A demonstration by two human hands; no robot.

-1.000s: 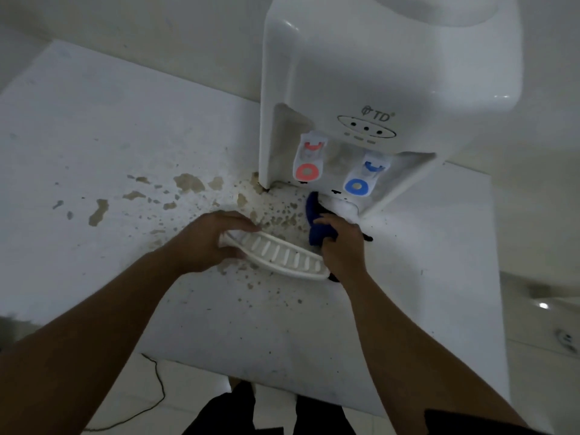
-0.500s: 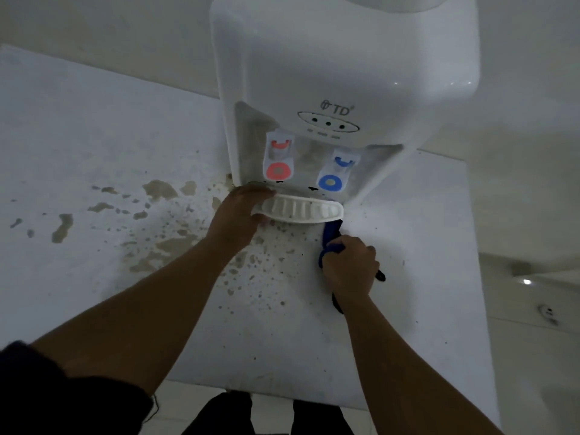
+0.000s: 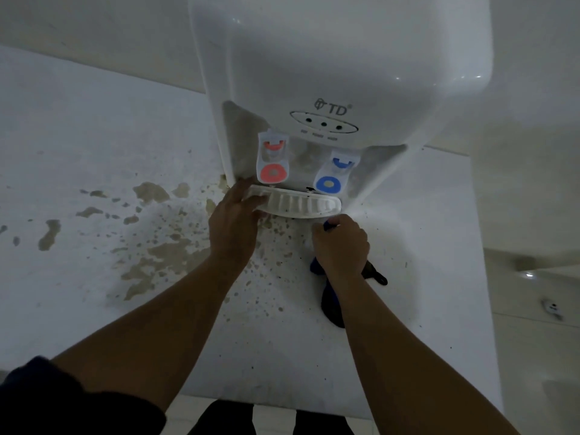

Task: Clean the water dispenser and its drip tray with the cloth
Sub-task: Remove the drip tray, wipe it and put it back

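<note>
Seating the tray: drip tray (image 3: 296,206) at the foot of the water dispenser (image 3: 339,73), just under the red tap (image 3: 272,161) and blue tap (image 3: 331,174), front lip proud of the recess and seemingly not fully home.
Doing it well: press level and straight toward the dispenser, no twisting, both ends going in together; likely best to check that the grille sits flat before letting go.
Left hand (image 3: 233,221): clasping the tray's left end, fingers over the rim.
Right hand (image 3: 340,243): clenched around the blue cloth (image 3: 332,304), knuckles just below the tray's right end; cannot tell whether touching the tray.
Cloth: bunched, tail trailing on the tabletop (image 3: 94,136) in front of the dispenser.
Stains (image 3: 150,193): brown patches and speckles left of and in front of the dispenser, unwiped.
Against a second ago: tray then out on the tabletop in front of the dispenser, cloth up in the recess; now tray at the recess, cloth drawn back below it.
</note>
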